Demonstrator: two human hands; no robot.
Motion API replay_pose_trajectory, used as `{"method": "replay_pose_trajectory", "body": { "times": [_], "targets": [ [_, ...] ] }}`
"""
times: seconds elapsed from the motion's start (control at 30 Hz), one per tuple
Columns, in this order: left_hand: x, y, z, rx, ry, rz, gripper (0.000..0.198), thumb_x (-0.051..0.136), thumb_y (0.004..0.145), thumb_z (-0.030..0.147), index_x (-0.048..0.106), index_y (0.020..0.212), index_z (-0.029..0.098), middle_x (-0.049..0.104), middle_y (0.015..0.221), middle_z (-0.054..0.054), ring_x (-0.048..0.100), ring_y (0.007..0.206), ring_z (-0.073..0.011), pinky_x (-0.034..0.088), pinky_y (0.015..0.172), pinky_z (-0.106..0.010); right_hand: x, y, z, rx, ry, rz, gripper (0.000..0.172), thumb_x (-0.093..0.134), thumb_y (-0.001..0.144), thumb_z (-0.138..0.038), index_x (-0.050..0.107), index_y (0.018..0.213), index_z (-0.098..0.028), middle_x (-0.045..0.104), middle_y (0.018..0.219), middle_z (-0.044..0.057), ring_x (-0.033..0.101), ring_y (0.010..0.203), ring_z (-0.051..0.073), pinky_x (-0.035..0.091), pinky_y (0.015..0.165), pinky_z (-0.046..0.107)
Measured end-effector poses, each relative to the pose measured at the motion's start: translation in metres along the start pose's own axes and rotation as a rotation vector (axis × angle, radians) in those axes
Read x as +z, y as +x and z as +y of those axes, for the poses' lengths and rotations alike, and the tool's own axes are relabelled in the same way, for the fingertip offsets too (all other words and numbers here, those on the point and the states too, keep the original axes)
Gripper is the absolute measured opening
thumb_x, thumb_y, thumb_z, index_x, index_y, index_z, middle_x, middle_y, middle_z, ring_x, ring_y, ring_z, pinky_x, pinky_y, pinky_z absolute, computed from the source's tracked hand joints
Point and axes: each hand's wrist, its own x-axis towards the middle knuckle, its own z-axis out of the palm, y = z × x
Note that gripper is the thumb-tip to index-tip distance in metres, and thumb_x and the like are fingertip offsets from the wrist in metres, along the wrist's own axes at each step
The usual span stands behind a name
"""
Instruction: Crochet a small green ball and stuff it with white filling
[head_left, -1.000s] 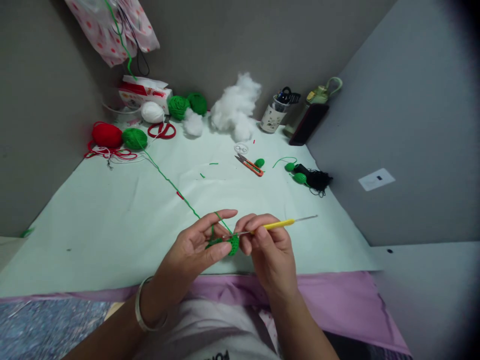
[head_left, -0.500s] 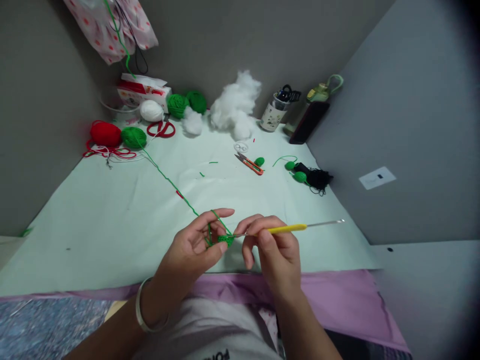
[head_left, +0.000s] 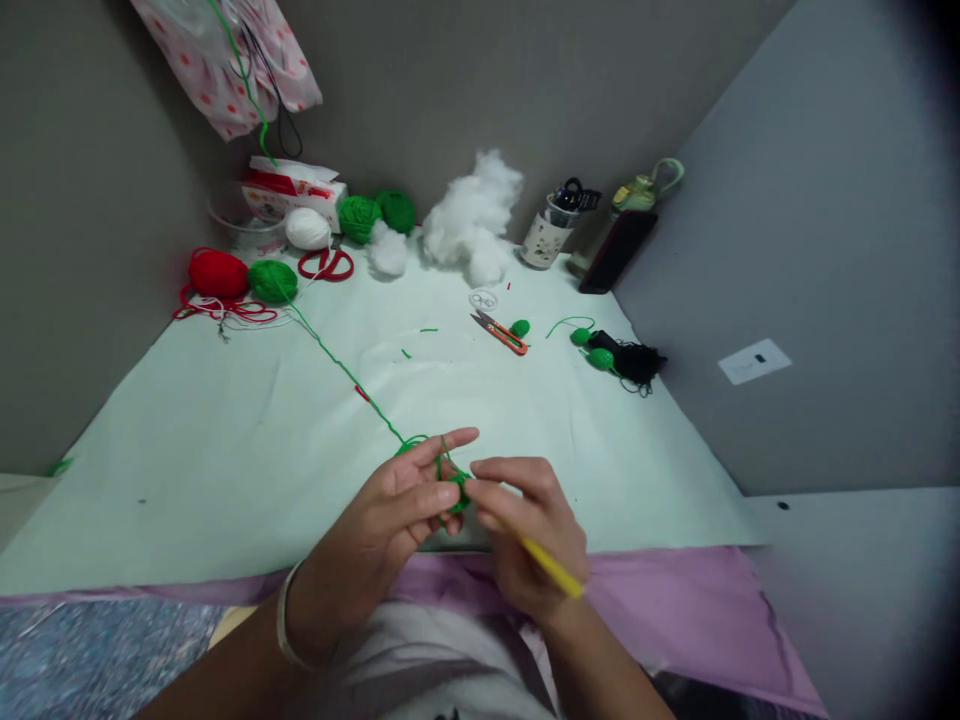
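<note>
Your left hand (head_left: 397, 508) pinches the green crocheted piece (head_left: 458, 496) near the table's (head_left: 217, 450) front edge; your right hand (head_left: 538, 525) grips the yellow hook (head_left: 555, 570). Piece appears unfinished; three green ovals (head_left: 600, 359) look made.

Table (head_left: 225, 430), rear, left to right: tissue box (head_left: 330, 205), stuffing (head_left: 469, 225), pen cup (head_left: 544, 243), bottle (head_left: 637, 192) (phone (head_left: 619, 250) standing just before it). Snips (head_left: 514, 341): mid-table, in front of stuffing. Thread bundle (head_left: 636, 362): right of snips. Over near edge: crochet piece (head_left: 460, 489) between left hand (head_left: 386, 508) and right hand (head_left: 536, 530).
</note>
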Motion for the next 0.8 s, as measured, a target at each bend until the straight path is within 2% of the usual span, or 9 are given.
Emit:
{"method": "replay_pose_trajectory", "body": {
  "times": [0.13,0.23,0.33,0.43,0.53,0.6,0.7,0.8],
  "targets": [
    [-0.003,0.000,0.005,0.053,0.023,0.001,0.044,0.082,0.086,0.026,0.077,0.129,0.022,0.066,0.089,-0.001,0.057,0.081,-0.0121,0.049,0.079,-0.023,0.001,0.012,-0.006,0.234,0.403,0.131,0.024,0.058,0.105,-0.021,0.080,0.107,-0.030,0.075,0.091,0.005,0.069,0.077,0.019,0.058,0.067,0.035],
    [-0.002,0.001,0.002,0.098,0.097,-0.015,0.044,0.085,0.084,0.028,0.077,0.127,0.025,0.069,0.094,-0.002,0.062,0.091,-0.0157,0.049,0.085,-0.025,0.007,0.017,-0.006,0.290,0.511,0.097,0.019,0.063,0.104,-0.026,0.082,0.103,-0.029,0.077,0.095,0.006,0.070,0.085,0.020,0.057,0.067,0.033],
    [0.000,0.002,-0.003,0.183,0.188,0.082,0.043,0.087,0.085,0.029,0.077,0.126,0.026,0.068,0.094,-0.001,0.063,0.094,-0.0167,0.049,0.091,-0.028,0.010,0.015,-0.008,0.260,0.384,0.087,0.023,0.061,0.105,-0.020,0.081,0.110,-0.030,0.080,0.098,0.006,0.073,0.088,0.022,0.060,0.070,0.035],
    [0.002,0.002,-0.005,0.263,0.203,0.177,0.047,0.089,0.083,0.028,0.076,0.127,0.027,0.066,0.088,0.002,0.060,0.087,-0.0143,0.049,0.087,-0.025,0.008,0.008,-0.010,0.100,0.105,0.017,0.036,0.063,0.101,-0.013,0.077,0.126,-0.034,0.080,0.110,0.007,0.074,0.094,0.023,0.062,0.079,0.040],
    [0.002,0.003,-0.003,0.111,0.022,0.081,0.044,0.088,0.083,0.031,0.078,0.126,0.023,0.070,0.093,-0.001,0.063,0.090,-0.0158,0.050,0.088,-0.027,0.004,0.004,-0.011,-0.037,-0.065,-0.050,0.047,0.068,0.096,-0.011,0.074,0.134,-0.039,0.078,0.121,0.007,0.074,0.104,0.026,0.063,0.084,0.042],
    [0.001,0.004,0.000,0.016,-0.079,0.029,0.039,0.085,0.085,0.031,0.080,0.122,0.020,0.071,0.095,-0.003,0.063,0.090,-0.0155,0.050,0.089,-0.027,0.003,0.006,-0.010,0.033,0.030,0.035,0.040,0.065,0.099,-0.012,0.077,0.128,-0.037,0.079,0.112,0.006,0.074,0.095,0.024,0.062,0.079,0.039],
    [-0.001,0.006,0.002,0.032,-0.077,0.042,0.036,0.083,0.086,0.028,0.081,0.121,0.019,0.071,0.089,-0.002,0.061,0.083,-0.0136,0.048,0.086,-0.026,0.005,0.012,-0.006,0.282,0.364,0.183,0.023,0.061,0.104,-0.020,0.081,0.107,-0.031,0.075,0.094,0.005,0.067,0.071,0.017,0.056,0.064,0.033],
    [-0.001,0.007,0.000,0.098,0.029,0.029,0.037,0.085,0.084,0.027,0.080,0.121,0.022,0.074,0.093,-0.003,0.065,0.088,-0.0167,0.048,0.088,-0.029,0.009,0.015,-0.003,0.419,0.583,0.161,0.017,0.065,0.103,-0.029,0.082,0.098,-0.027,0.074,0.093,0.005,0.065,0.069,0.015,0.054,0.062,0.031]
  ]
}}
